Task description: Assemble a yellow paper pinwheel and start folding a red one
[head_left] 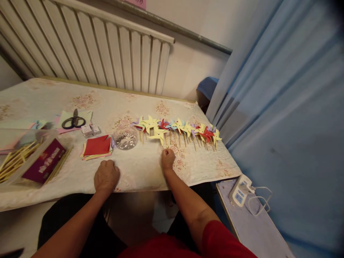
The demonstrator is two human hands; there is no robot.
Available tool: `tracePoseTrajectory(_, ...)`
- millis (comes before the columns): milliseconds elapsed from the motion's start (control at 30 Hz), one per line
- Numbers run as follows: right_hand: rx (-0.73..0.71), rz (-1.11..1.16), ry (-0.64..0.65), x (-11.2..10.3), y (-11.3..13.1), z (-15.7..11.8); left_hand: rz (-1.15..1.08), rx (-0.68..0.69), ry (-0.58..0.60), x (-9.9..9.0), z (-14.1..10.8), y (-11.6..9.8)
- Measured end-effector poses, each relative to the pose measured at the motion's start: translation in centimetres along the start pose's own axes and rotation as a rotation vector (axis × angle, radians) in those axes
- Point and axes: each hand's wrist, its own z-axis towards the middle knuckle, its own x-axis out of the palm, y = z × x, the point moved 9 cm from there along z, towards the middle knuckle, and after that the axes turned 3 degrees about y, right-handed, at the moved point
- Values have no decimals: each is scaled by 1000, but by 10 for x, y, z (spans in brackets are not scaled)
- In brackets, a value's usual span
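In the head view, the left hand [106,175] rests curled on the desk [142,170], paper squares [98,145] at its eleven o'clock. The right hand [168,158] is clenched; I cannot tell whether it grasps anything. Pinwheels [187,128] fan from its eleven to two o'clock.

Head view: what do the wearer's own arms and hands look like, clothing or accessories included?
The left grip and right grip are bare, ungloved human hands. No watch or bracelet shows. The right arm wears a plain red fabric short sleeve, ending above the elbow; the left sleeve is out of view.
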Motion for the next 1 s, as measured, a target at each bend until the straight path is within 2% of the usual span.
tracePoseTrajectory(233,55,-12,-97,12,-6,28,6,21,-30,-2,-2,-1)
tracePoseTrajectory(433,52,-21,-132,25,-4,42,18,36,-45,-1,-3,-1)
tracePoseTrajectory(1000,18,-85,-164,38,3,55,27,51,-67,0,-5,0)
